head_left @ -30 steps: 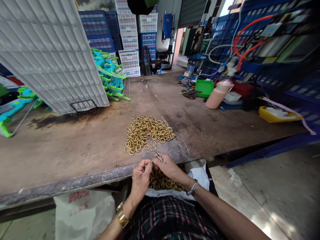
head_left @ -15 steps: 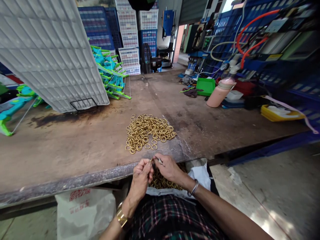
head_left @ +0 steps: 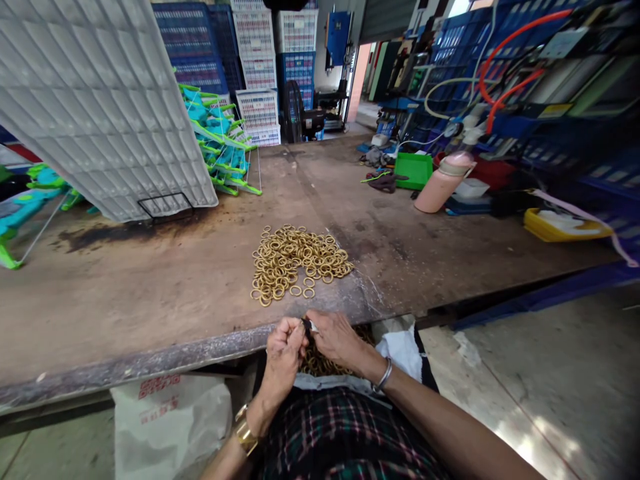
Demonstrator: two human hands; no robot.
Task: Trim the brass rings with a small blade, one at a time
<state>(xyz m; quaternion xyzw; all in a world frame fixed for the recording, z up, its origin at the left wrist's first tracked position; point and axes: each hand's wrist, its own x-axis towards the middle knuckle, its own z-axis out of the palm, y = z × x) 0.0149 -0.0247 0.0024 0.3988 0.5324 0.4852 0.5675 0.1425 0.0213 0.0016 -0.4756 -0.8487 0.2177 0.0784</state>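
Just over the table's front edge, my left hand (head_left: pixel 284 348) and my right hand (head_left: pixel 339 339) meet with fingertips almost touching. My left fingers are pinched, apparently on a brass ring, mostly hidden now. My right hand is closed round a small dark-and-white piece (head_left: pixel 307 326), too small to name surely. Beyond the hands, a loose pile of brass rings (head_left: pixel 295 257) lies on the table, with a few single rings at its near side. More brass rings (head_left: pixel 320 360) fill a cloth-lined holder in my lap, partly covered by my right hand and wrist.
The brown table (head_left: pixel 150 293) spreads ahead. At left stand a grey ribbed panel (head_left: pixel 115 113) and green-and-blue plastic pieces (head_left: pixel 217 137). At right are a pink bottle (head_left: pixel 440 187), a green tray (head_left: pixel 414 170) and a yellow tray (head_left: pixel 565 227). A white bag (head_left: pixel 173 427) hangs below the edge.
My right fingers have turned slightly, and the dark piece now shows more plainly between the hands. The gold-coloured bit at my left fingertips is now hidden. The ring pile is unchanged.
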